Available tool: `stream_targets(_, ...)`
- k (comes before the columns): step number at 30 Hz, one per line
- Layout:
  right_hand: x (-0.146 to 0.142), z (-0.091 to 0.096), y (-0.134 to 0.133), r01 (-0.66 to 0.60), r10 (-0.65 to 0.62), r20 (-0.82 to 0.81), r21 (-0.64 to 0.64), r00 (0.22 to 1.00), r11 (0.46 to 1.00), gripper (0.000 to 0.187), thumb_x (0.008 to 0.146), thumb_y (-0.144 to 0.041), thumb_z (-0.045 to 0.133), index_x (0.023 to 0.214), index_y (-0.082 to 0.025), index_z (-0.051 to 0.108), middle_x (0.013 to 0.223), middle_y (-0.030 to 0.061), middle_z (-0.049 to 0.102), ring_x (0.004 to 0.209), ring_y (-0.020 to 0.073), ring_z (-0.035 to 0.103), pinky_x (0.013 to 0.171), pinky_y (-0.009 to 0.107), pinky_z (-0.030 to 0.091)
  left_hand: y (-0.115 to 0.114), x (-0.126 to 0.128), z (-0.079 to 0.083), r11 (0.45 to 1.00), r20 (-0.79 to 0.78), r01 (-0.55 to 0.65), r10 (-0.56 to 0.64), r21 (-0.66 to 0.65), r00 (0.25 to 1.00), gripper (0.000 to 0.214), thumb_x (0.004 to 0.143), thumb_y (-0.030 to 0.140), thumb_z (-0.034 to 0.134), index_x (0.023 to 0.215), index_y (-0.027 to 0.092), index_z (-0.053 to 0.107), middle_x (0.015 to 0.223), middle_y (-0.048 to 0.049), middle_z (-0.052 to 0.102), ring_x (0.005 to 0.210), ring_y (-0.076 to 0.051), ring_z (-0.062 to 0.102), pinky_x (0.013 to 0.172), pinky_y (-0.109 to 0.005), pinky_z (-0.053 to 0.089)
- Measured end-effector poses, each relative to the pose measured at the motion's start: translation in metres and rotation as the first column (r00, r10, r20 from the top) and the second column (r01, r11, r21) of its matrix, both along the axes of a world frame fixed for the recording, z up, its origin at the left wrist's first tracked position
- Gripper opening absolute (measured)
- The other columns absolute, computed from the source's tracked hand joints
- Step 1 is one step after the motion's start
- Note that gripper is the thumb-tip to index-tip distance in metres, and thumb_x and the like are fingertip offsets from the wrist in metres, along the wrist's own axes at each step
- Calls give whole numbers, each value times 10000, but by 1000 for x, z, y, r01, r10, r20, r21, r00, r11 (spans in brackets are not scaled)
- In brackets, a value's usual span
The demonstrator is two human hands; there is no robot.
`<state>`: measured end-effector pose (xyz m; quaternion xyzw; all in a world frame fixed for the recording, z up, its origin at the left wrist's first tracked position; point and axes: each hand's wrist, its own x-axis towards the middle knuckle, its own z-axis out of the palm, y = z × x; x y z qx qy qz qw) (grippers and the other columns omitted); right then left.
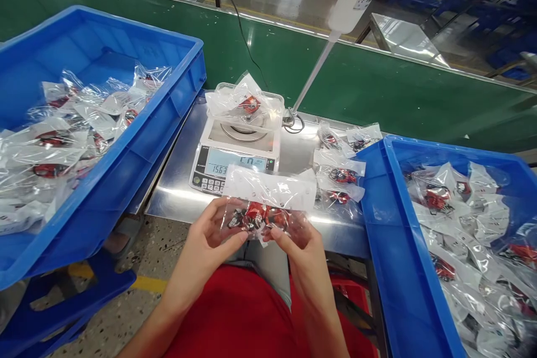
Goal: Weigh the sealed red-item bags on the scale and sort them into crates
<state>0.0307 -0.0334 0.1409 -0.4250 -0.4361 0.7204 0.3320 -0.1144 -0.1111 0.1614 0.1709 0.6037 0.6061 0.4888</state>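
Between my two hands is a clear plastic bag of red and black parts (pixel 258 215), with a white printed strip along its top. My left hand (pixel 216 235) grips its left side, thumb on the front. On the right side my right hand (pixel 300 243) holds it the same way, thumb near the bag's lower middle. The bag is just in front of a digital scale (pixel 239 162), covering part of its keypad. Another similar bag (pixel 249 103) rests on the scale's clear tray. What exactly the parts are I cannot make out.
Several like bags (pixel 342 175) lie on the metal table (pixel 176 190) right of the scale. A blue bin (pixel 184 61) at left and another blue bin (pixel 390 224) at right both hold many bags. Behind the scale rise a green-topped pole lamp (pixel 314 72) and a green partition (pixel 268 50).
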Motion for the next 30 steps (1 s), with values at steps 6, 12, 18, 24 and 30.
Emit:
stream_targets(6,4,0,2,27,-28,24,28,999,999,207,775,-370,842,901,-225,766,829,7,775,674,148,694,689,270,580,0,-2,8,999,-8,36,-36,-39,999,316,778,295,783,1072,220,694,1101,-30,741,1089,-203,684,941,-261,562)
stream_targets(12,9,4,3,-16,14,47,50,999,999,199,770,-347,847,901,-224,762,865,11,775,680,147,685,701,280,575,0,-5,1,995,-17,100,-100,-19,995,253,802,320,771,1017,199,715,958,-35,764,791,-171,708,794,-271,592)
stream_targets(18,12,5,3,-27,26,26,55,999,998,196,795,-356,834,926,-223,775,890,24,774,705,150,681,698,277,578,0,-5,-1,995,3,96,-96,-7,995,291,770,335,818,1003,198,709,849,-22,766,712,-171,724,739,-265,607)
stream_targets(24,19,8,8,36,-38,20,84,999,996,206,757,-343,865,894,-220,773,878,19,780,732,158,692,670,265,595,6,2,2,997,32,66,-65,-29,997,398,691,374,866,974,175,670,870,-62,793,854,-249,764,829,-334,628)
stream_targets(30,33,17,11,115,-124,44,169,991,979,213,768,-352,849,902,-211,764,845,25,780,702,176,696,650,302,611,11,6,10,985,-120,170,-170,-8,978,303,744,398,805,943,186,721,1030,-76,777,996,-254,732,889,-321,599)
